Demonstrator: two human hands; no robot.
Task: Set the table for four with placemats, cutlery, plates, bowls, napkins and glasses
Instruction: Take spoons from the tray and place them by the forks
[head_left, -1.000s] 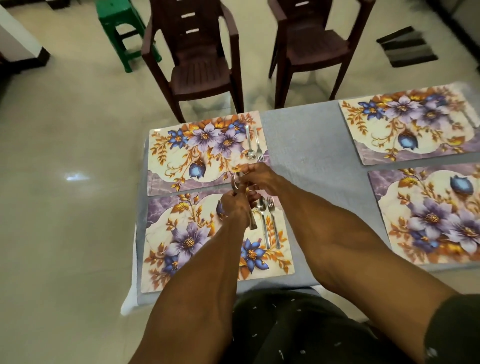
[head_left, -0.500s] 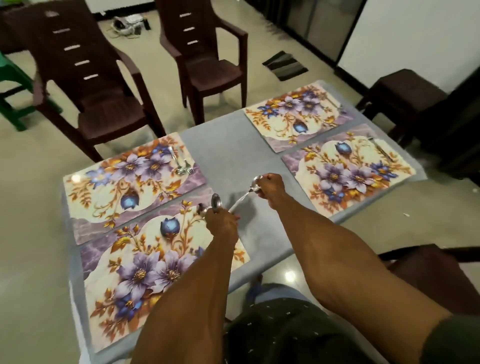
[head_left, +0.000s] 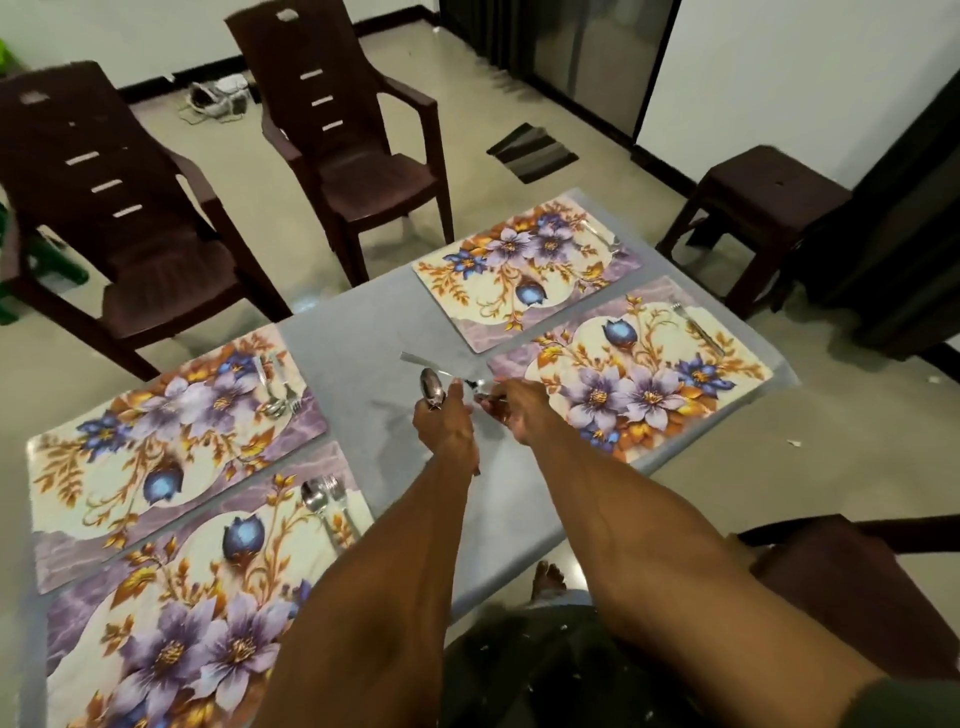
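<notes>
Left hand (head_left: 445, 423) over bare grey desk (head_left: 363, 332) centre, fingers curled round cutlery: spoon (head_left: 432, 388) bowl sticking up above the fist, a handle end poking out below the wrist. Exact count in the fist unclear.

Right hand (head_left: 519, 413) just beside left, at the inner edge of near-right mat (head_left: 639, 374). Fingers pinching a thin piece (head_left: 441, 366) that reaches up-left over the desk; blurred, looks like a utensil handle. More metal between the two hands, too blurred to name.

Four floral mats in a 2x2 layout:
- Near-left mat (head_left: 171, 613): spoon and fork pair (head_left: 324, 501) lying side by side at its right edge.
- Far-left mat (head_left: 166, 415): cutlery pair (head_left: 275, 387) at its right edge.
- Far-right mat (head_left: 524, 265): thin piece (head_left: 602, 236) at its far end, too small to identify.
- Near-right mat: fork (head_left: 698, 327) at its far right edge.

Two dark plastic chairs (head_left: 353, 150) past the far side of desk, dark stool (head_left: 763, 208) off the right end, another chair (head_left: 852, 582) near-right beside the right forearm. Bare foot (head_left: 548, 579) on floor under desk edge.
</notes>
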